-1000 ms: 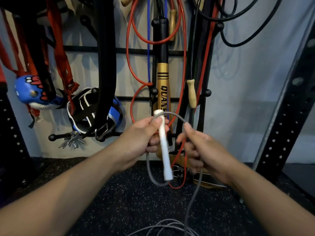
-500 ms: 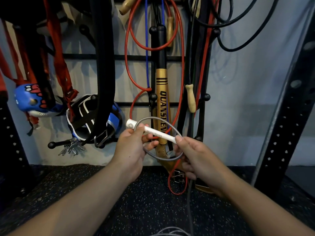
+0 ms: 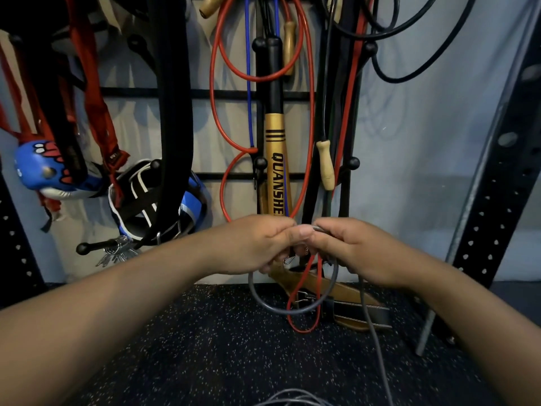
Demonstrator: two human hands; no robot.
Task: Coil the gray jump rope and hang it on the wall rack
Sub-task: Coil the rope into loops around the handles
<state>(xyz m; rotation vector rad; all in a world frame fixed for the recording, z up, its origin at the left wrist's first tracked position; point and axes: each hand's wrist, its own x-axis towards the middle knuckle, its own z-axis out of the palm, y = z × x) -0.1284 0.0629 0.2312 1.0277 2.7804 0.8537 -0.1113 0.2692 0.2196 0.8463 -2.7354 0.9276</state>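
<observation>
The gray jump rope (image 3: 295,311) hangs in one loop below my two hands, which meet in front of the wall rack (image 3: 234,93). My left hand (image 3: 257,244) is closed around the rope; its white handle is hidden inside the fist. My right hand (image 3: 348,247) pinches the gray cord at the top of the loop, fingertip to fingertip with the left. A long tail of cord (image 3: 377,341) drops from the right hand to more loose rope (image 3: 292,398) on the floor at the bottom edge.
On the rack hang a gold bat (image 3: 276,171), red ropes (image 3: 216,92), a wooden-handled rope (image 3: 325,165), black straps and blue headgear (image 3: 44,171). A leather belt (image 3: 345,300) lies on the speckled floor. A black perforated upright (image 3: 497,200) stands at the right.
The white handle, first upright then level between both hands, is now hidden in my left fist. Both hands have come together and the loop hangs below them.
</observation>
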